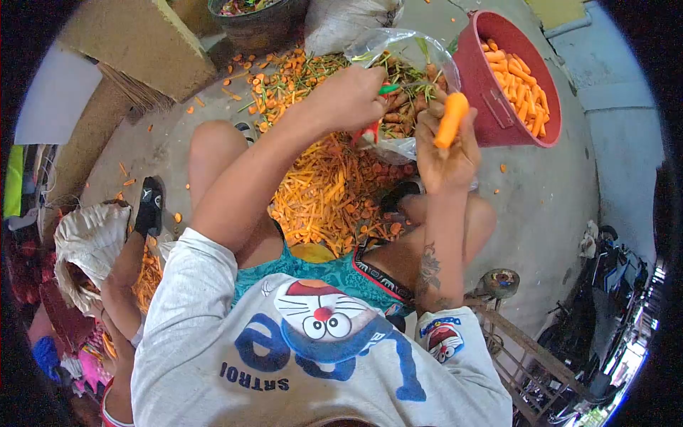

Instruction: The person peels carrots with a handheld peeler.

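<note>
My left hand (359, 98) is closed around a small tool with a green part (388, 89) showing past the fingers; its exact kind is hard to make out. Just below that hand a red piece (370, 133) shows. To the right, my right hand (447, 153) grips a peeled orange carrot (451, 121), tilted, its thick end up. Behind both hands lies an opened clear plastic bag (447, 60) holding unpeeled carrots (400, 117) with green stems. A heap of carrot peelings (313, 192) and cut ends covers the floor between my legs.
A red tub (491, 107) of peeled carrots stands at the upper right. At the back are a dark bucket (249, 25) of scraps and a white sack (348, 21). Another person (117, 285) sits at the left. A metal rack (526, 356) is at lower right.
</note>
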The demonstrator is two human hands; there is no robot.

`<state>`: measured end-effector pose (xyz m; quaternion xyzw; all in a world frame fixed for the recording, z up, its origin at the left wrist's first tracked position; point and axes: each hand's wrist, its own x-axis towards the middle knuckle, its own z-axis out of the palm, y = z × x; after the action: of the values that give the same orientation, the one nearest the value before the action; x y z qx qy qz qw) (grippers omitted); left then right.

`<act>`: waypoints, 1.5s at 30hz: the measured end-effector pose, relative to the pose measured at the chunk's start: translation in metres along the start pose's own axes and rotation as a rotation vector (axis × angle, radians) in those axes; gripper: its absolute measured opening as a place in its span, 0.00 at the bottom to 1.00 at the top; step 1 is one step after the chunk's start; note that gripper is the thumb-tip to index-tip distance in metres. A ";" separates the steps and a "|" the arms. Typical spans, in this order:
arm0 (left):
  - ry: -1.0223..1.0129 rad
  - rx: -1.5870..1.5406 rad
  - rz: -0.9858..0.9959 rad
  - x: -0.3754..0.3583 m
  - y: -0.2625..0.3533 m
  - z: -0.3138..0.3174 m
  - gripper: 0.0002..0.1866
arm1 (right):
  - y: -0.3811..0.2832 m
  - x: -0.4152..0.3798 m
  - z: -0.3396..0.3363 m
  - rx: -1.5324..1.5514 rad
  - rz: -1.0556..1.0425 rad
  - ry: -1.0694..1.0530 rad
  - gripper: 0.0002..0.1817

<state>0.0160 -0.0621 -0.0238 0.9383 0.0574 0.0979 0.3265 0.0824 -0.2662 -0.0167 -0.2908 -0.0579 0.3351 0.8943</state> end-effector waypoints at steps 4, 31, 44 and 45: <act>0.046 -0.086 0.016 -0.014 0.035 -0.019 0.16 | 0.000 -0.004 0.000 -0.201 -0.034 -0.069 0.25; 0.051 0.111 -0.109 0.003 -0.049 -0.046 0.16 | -0.014 0.132 -0.063 -1.607 0.041 -0.165 0.21; 0.048 0.160 -0.146 -0.006 -0.056 -0.071 0.16 | 0.059 0.143 -0.212 -2.412 0.399 -0.704 0.20; 0.065 0.146 -0.136 -0.007 -0.058 -0.071 0.15 | 0.057 0.144 -0.215 -2.431 0.326 -0.793 0.22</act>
<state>-0.0094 0.0246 -0.0063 0.9500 0.1385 0.1016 0.2609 0.2246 -0.2440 -0.2390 -0.7990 -0.5486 0.2353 -0.0726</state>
